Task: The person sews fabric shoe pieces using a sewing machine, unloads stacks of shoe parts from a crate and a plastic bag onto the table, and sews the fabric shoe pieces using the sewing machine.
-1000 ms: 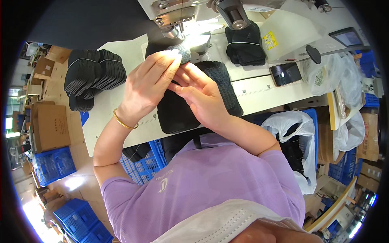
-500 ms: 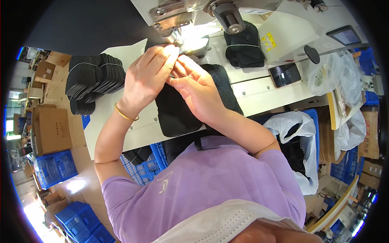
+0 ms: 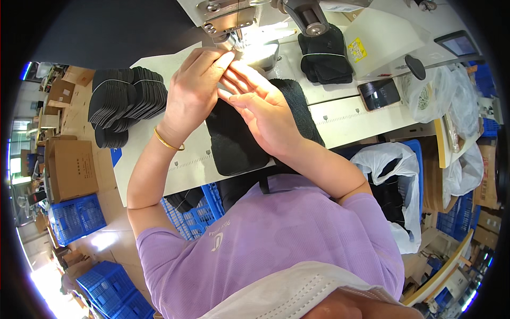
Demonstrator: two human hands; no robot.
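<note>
Both hands are raised close together under the needle area of a sewing machine (image 3: 228,24). My left hand (image 3: 194,93), with a gold bangle on its wrist, has its fingertips pinched beside the bright needle area. Whatever they hold is hidden or too small to see. My right hand (image 3: 271,117) is turned with its palm toward the left hand. Its fingers reach out to the left fingertips, and the thumb lies apart from them; nothing shows in the palm. Below the hands, black fabric pieces (image 3: 236,146) lie on the white machine table (image 3: 186,173).
Tied stacks of black pieces (image 3: 125,98) stand left; another tied bundle (image 3: 325,56) lies right of the needle. A phone (image 3: 379,94) and clear plastic bags (image 3: 443,101) are farther right. A white-lined blue crate (image 3: 411,212) stands below the table, and another blue crate (image 3: 196,218) lower left.
The whole view has shifted slightly to the right. The hands stay together by the needle, with the right fingers slightly straighter than before. Nothing has visibly been picked up or put down.
</note>
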